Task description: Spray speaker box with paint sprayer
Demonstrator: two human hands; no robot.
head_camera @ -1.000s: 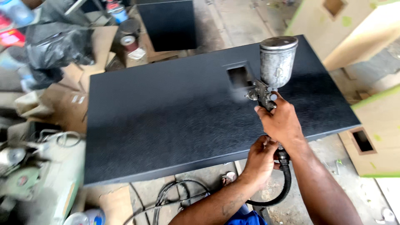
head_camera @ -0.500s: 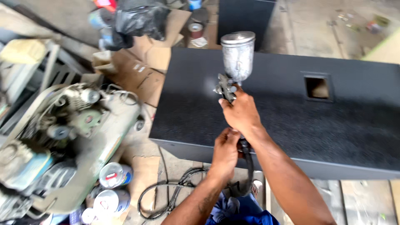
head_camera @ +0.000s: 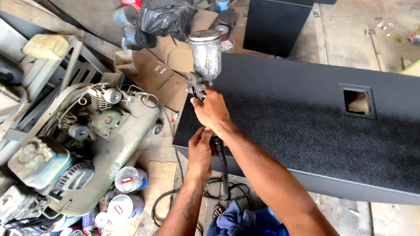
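The right hand is clenched tight round the grip of a spray gun, whose dull metal cup stands upright above the knuckles, right at the left end of the long black textured panel. Just beneath it the left hand closes its fingers round the black air hose where it drops from the gun's handle. Left of the panel lies flattened brown cardboard bearing small white labels. A grimy green compressor sits beyond it, and near its base lie two round tins with pale lids and red marks. A black plastic bag slumps at the top.
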